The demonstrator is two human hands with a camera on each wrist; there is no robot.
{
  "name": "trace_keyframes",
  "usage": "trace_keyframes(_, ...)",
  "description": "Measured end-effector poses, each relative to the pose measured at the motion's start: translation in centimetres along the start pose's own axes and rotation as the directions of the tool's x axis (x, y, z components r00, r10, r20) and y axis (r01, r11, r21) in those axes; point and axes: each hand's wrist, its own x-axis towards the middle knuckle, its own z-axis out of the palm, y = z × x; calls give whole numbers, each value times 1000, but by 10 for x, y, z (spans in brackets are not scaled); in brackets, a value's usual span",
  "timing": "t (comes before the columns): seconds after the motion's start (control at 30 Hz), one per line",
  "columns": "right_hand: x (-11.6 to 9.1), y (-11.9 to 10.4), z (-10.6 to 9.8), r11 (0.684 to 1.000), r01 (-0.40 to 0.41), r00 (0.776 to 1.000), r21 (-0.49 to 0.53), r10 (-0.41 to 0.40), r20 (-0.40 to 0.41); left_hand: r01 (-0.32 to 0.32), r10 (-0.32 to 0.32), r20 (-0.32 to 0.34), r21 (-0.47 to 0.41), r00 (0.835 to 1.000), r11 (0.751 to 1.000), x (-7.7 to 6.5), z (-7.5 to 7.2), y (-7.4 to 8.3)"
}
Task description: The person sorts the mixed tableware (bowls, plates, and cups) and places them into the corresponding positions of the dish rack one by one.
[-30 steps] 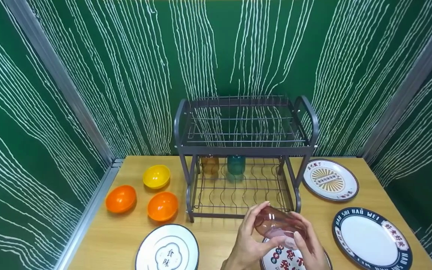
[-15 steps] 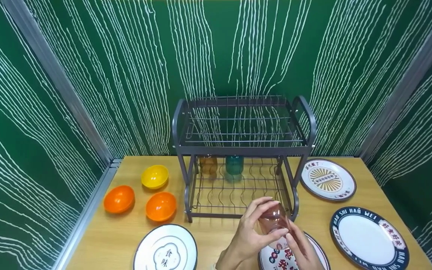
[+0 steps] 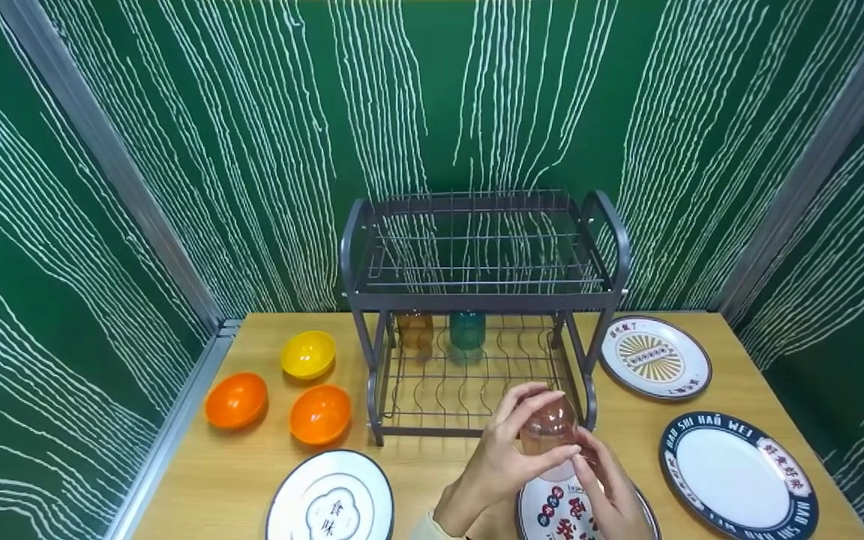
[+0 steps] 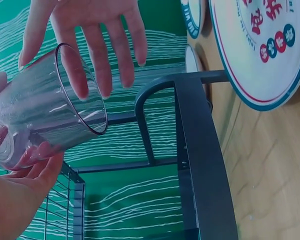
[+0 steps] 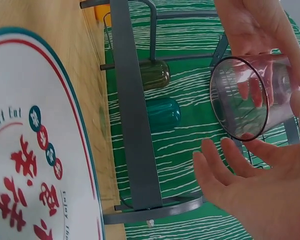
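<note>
Right hand (image 5: pixel 240 185): nearest you, your fingers lie straight and spread beside the rim end; which of them touch, you cannot tell.
Left hand (image 3: pixel 496 454): your fingers and thumb curl round the base end and hold it.
Pink cup (image 3: pixel 552 424): see-through and smooth, between your two hands, mouth facing down, in the air in front of the rack.
Weight and feel: it looks light and stiff, with thin walls that should not give when squeezed; glass or plastic, you cannot tell, so treat it as breakable.
Slip: the bare, glossy side is likely slippery, more so if wet, so favour steady, even pressure over a hard pinch.
Where to hold: take the side wall near the base, thumb opposite fingers, as your left hand does; keep the thin rim free of knocks.
Plate with red letters (image 3: pixel 556 510): below the cup, lying on the wooden table (image 3: pixel 432 472); a drop here could chip either.
Dark rack (image 3: pixel 484 301): beyond your hands, two tiers, hard metal-looking bars to keep the rim off.
Brown cup (image 3: pixel 415 330) and teal cup (image 3: pixel 467 330): farther back, side by side on the lower tier, apart.
</note>
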Motion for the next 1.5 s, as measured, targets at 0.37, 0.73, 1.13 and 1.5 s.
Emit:
trace_keyframes(0.37,34,4,-15,997,57,989,-57,-64,-133,-6,11,-47,114,999,993,25,-9,-9)
trace_keyframes(0.73,72,4,-18,993,94,989,-72,-101,-104,5,9,-99,138,995,990,51,-13,-20)
trace_keyframes(1.13,90,10,-11,990,129,965,-56,-139,-223,23,-3,-115,175,993,984,62,-10,-30)
trace_keyframes(1.5,100,12,-13,989,88,959,-115,-116,-257,44,-19,-121,204,992,978,74,-12,-39)
